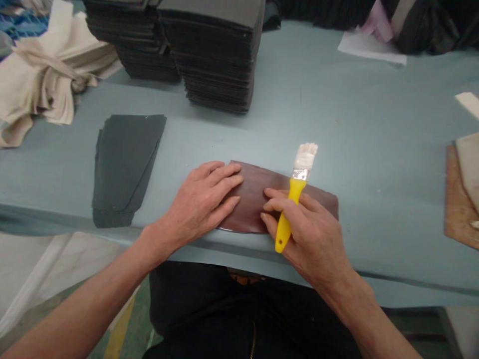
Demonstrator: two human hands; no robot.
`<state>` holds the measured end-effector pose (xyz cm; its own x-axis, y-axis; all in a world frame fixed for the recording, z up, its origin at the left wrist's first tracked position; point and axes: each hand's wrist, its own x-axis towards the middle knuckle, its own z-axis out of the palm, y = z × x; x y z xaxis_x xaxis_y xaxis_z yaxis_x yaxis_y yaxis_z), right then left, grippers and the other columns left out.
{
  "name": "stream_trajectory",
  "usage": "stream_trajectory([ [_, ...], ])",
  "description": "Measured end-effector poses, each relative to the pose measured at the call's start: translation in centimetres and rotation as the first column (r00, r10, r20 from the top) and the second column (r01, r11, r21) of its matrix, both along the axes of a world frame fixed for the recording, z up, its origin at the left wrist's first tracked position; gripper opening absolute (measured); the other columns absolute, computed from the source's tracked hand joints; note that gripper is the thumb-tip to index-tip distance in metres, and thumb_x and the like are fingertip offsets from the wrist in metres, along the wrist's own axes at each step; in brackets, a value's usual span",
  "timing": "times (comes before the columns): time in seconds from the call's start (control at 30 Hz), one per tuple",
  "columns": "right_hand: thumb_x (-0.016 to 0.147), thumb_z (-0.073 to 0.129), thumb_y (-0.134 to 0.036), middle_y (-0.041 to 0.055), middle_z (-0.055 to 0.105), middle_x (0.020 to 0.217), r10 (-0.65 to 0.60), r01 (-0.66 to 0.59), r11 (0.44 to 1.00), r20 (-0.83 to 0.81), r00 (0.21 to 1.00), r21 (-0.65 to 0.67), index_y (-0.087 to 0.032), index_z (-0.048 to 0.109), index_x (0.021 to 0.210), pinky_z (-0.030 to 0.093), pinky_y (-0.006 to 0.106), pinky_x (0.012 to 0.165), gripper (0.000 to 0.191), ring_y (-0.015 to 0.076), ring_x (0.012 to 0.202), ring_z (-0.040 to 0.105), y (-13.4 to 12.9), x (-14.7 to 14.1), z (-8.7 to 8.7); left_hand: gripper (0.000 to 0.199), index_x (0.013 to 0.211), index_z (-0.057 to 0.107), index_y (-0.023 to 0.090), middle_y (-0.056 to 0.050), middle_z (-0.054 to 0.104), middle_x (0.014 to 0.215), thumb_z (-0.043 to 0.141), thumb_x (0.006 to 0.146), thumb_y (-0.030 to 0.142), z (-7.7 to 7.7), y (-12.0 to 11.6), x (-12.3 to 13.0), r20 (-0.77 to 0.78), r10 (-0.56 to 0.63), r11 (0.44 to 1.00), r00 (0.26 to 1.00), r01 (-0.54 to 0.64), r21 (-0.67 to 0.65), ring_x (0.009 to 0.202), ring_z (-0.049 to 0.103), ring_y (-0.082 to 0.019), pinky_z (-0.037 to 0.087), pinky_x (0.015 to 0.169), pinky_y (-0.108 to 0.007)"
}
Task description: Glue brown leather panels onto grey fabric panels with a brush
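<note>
Right grip (314,224) narrow, holding a yellow-handled brush (297,188), handle between the fingers, bristles pointing up and away from the person, clear of the hand. Bristles whitish, metal band below them. Fingertips of same hand bent down onto a reddish-brown panel (250,197). Left grip (209,197) not grasping: laid flat, fingers slightly spread, tips over the panel's left end. Panel lies flat on the blue-grey desk (374,149), close to its near edge, long side running left to right, between and partly under both hands; thin pale line along part of its near edge. Left of the left hand, well apart: fanned dark sheets (127,159), overlapping. Beyond, tall dark stack (220,65), with another dark stack (145,57) beside it on the left. Far left, crumpled beige cloth (63,75). Far right edge, brown board (456,214) with beige piece (467,164) on it, both cut by the frame. Far side, toward right: white sheet (370,49), pinkish scrap (377,22) over it
</note>
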<state>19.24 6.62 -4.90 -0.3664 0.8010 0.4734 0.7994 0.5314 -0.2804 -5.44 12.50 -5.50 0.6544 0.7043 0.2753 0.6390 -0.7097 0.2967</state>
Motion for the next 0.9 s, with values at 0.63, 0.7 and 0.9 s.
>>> stream_trajectory([
  [0.63, 0.102, 0.06, -0.019, 0.0098, 0.079, 0.132, -0.02, 0.022, 0.999, 0.05, 0.999, -0.035, -0.024, 0.065, 0.108, 0.06, 0.042, 0.089, 0.008, 0.0287, 0.104, 0.072, 2.0, -0.6, -0.5, 0.041, 0.145, 0.061, 0.018, -0.018, 0.059, 0.161, 0.045, 0.111, 0.034, 0.8, 0.0, 0.4, -0.155, -0.015, 1.0, 0.988, 0.017, 0.009, 0.147, 0.054, -0.042, 0.05, 0.119, -0.064],
  [0.7, 0.102, 0.061, -0.019, 0.0105, 0.079, 0.132, -0.036, 0.038, 0.999, 0.048, 0.998, -0.033, -0.024, 0.065, 0.108, 0.06, 0.043, 0.09, 0.009, 0.0292, 0.106, 0.072, 1.8, -0.4, -0.6, 0.039, 0.143, 0.063, 0.016, -0.017, 0.061, 0.158, 0.043, 0.112, 0.031, 1.0, 0.0, 0.6, -0.18, -0.022, 0.999, 0.984, 0.03, 0.04, 0.152, 0.051, -0.042, 0.049, 0.121, -0.063],
  [0.9, 0.103, 0.059, -0.021, 0.0102, 0.078, 0.136, -0.047, 0.051, 0.997, 0.051, 0.998, -0.063, -0.023, 0.067, 0.111, 0.062, 0.044, 0.094, 0.011, 0.0299, 0.11, 0.072, 1.7, -0.4, -0.6, 0.042, 0.142, 0.061, 0.007, -0.021, 0.063, 0.152, 0.037, 0.111, 0.021, 2.0, 0.5, 2.5, -0.185, -0.211, 0.977, 0.96, 0.214, -0.004, 0.148, 0.057, -0.034, 0.048, 0.127, -0.052],
])
